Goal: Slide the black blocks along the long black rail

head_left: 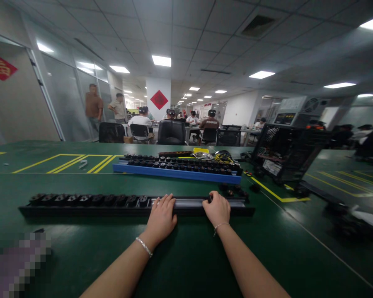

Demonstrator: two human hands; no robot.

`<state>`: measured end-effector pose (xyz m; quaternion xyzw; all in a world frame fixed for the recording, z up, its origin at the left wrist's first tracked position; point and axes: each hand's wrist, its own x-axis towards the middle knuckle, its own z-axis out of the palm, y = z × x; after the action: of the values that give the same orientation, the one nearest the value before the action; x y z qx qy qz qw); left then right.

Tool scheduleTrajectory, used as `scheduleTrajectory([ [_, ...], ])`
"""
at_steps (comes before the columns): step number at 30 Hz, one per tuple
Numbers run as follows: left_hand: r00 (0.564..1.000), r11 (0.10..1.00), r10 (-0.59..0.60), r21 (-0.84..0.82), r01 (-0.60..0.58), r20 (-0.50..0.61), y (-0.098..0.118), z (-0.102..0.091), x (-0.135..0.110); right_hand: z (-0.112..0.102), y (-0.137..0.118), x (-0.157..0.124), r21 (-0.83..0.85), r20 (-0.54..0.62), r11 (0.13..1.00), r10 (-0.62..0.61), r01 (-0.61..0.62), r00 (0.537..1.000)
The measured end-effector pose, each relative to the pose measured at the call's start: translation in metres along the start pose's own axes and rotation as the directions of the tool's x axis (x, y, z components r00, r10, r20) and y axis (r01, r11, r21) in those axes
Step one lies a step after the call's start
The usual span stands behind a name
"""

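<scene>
A long black rail point(81, 210) lies across the green table in front of me, its left half filled with several black sockets point(90, 199). My left hand point(161, 219) rests on the rail's bare middle part, fingers curled over its near edge. My right hand point(216, 209) is closed in a pinch on a small black socket point(210, 199) at the rail's right part. Both wrists wear thin bracelets.
Farther back lies a blue rail point(177, 173) full of black sockets, with loose sockets point(236, 191) near its right end. An open black computer case point(286, 151) stands at the right. Yellow lines mark the table. Several people sit and stand in the background.
</scene>
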<state>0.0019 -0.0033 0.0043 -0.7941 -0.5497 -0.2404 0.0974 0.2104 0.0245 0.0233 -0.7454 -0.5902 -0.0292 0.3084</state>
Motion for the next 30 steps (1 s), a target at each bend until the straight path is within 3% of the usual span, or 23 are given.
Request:
scheduleTrajectory([
  [30,1.0,1.0,0.011,0.019,-0.011,-0.003,-0.001,0.001,0.0,-0.004,0.017,0.005,0.002,-0.019,0.999,0.037,-0.037,0.999],
])
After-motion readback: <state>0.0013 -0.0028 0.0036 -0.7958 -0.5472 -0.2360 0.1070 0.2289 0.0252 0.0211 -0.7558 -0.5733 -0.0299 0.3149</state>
